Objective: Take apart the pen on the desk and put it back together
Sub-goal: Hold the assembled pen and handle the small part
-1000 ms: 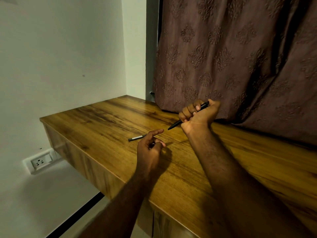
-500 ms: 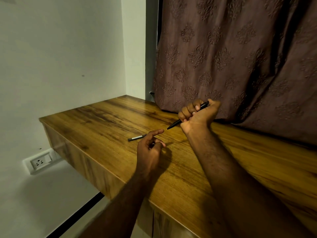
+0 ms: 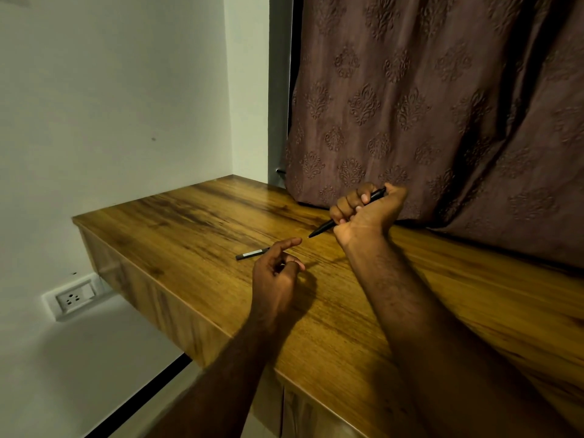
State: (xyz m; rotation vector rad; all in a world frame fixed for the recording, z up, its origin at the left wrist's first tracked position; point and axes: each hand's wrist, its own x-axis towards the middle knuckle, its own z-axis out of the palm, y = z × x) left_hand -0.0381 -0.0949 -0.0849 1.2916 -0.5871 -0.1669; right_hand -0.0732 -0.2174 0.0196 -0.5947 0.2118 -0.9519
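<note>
My right hand is raised above the wooden desk, fist closed around a black pen body whose uncapped tip points down and left. The pen's dark cap lies flat on the desk, its right end hidden behind my left forefinger. My left hand hovers just right of the cap, forefinger stretched out, the other fingers curled and holding nothing. A small gap separates the pen tip from my left forefinger.
A brown patterned curtain hangs along the back of the desk right behind my right hand. A white wall stands to the left with a socket below the desk. The desk's front edge runs diagonally under my left forearm.
</note>
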